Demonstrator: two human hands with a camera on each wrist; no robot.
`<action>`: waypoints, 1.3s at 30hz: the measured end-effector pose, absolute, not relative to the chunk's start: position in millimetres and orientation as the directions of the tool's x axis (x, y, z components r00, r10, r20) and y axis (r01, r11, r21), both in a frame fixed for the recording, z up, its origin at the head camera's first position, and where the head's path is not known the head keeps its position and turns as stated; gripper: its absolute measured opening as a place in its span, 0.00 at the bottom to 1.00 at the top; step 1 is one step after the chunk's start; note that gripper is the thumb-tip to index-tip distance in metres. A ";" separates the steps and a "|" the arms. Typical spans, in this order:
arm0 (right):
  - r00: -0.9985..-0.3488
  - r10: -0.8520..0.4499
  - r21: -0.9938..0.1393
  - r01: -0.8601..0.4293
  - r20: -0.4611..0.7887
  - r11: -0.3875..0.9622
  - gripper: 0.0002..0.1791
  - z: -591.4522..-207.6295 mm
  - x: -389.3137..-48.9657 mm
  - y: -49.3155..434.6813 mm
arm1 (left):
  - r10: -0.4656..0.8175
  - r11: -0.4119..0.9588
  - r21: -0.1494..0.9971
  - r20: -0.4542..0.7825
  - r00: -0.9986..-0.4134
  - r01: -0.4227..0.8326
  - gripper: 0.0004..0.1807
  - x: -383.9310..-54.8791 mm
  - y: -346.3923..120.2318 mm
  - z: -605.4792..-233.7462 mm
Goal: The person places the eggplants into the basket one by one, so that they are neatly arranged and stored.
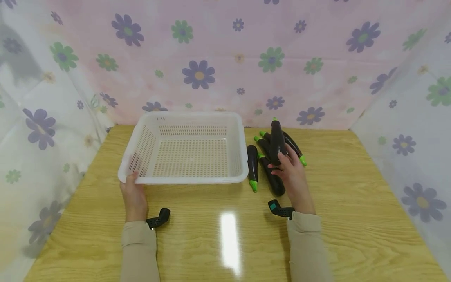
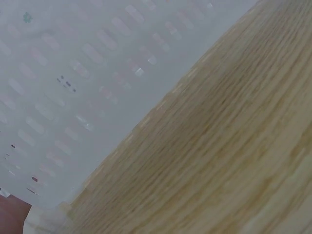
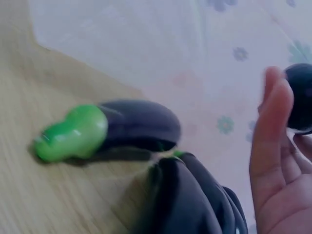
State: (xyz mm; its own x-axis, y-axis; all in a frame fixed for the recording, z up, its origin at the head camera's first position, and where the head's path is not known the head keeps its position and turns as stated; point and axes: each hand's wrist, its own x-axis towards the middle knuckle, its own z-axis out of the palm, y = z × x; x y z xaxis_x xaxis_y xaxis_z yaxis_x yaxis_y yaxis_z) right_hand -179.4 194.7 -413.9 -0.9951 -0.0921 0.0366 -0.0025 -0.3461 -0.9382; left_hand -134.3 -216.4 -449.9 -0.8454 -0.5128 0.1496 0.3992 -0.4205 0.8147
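Observation:
My left hand (image 1: 134, 197) grips the near left corner of a white plastic basket (image 1: 186, 180), thumb over the rim. In the left wrist view the slotted basket wall (image 2: 92, 83) fills the upper left, and only a sliver of hand shows. To the right of the basket, my right hand (image 1: 295, 178) holds an eggplant (image 1: 276, 139) by its thick end, green tip pointing away, above a loose group of other eggplants. One eggplant (image 1: 252, 164) lies beside the basket's right wall, green cap toward me. The right wrist view shows the held eggplant's rounded dark end (image 3: 300, 97) at the fingers.
Another eggplant (image 1: 273, 180) lies nearest me in the group, and one (image 1: 296, 149) slants out at the right. The wooden table (image 1: 352, 219) meets a flowered cloth (image 1: 225, 58) at the back and sides. A black wrist device (image 1: 280, 209) sits on each arm.

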 end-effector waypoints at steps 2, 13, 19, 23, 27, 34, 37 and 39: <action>-0.997 -0.073 -0.946 -0.008 0.034 -0.325 0.30 -414.0 -179.8 189.0 | -0.516 -0.423 0.812 0.150 -0.843 0.403 0.26 -135.5 -217.1 -449.3; -1.000 0.014 -0.952 -0.031 0.028 -0.305 0.30 -417.2 -178.7 177.4 | -0.505 -0.417 0.819 0.150 -0.850 0.393 0.26 -135.9 -218.3 -450.1; -0.999 0.028 -0.962 -0.045 0.039 -0.268 0.30 -415.7 -179.6 170.5 | -0.514 -0.410 0.817 0.161 -0.843 0.406 0.26 -135.5 -218.2 -452.0; -0.999 0.028 -0.967 -0.046 0.041 -0.249 0.30 -413.7 -180.6 166.9 | -0.516 -0.412 0.819 0.153 -0.843 0.400 0.25 -135.5 -217.7 -451.6; -0.999 0.016 -0.969 -0.042 0.040 -0.244 0.29 -413.2 -181.5 163.7 | -0.518 -0.414 0.821 0.143 -0.843 0.394 0.25 -135.7 -217.8 -451.1; -1.000 -0.013 -0.976 -0.019 0.023 -0.219 0.29 -417.3 -182.8 161.2 | -0.519 -0.416 0.824 0.132 -0.845 0.385 0.25 -135.1 -217.2 -450.6; -1.000 -0.029 -0.983 -0.003 0.008 -0.184 0.30 -418.2 -182.6 160.2 | -0.518 -0.417 0.824 0.132 -0.845 0.384 0.25 -135.3 -217.3 -450.8; -0.999 -0.038 -0.984 0.011 -0.004 -0.179 0.30 -417.8 -182.3 158.8 | -0.516 -0.417 0.823 0.136 -0.846 0.386 0.25 -135.6 -217.5 -450.6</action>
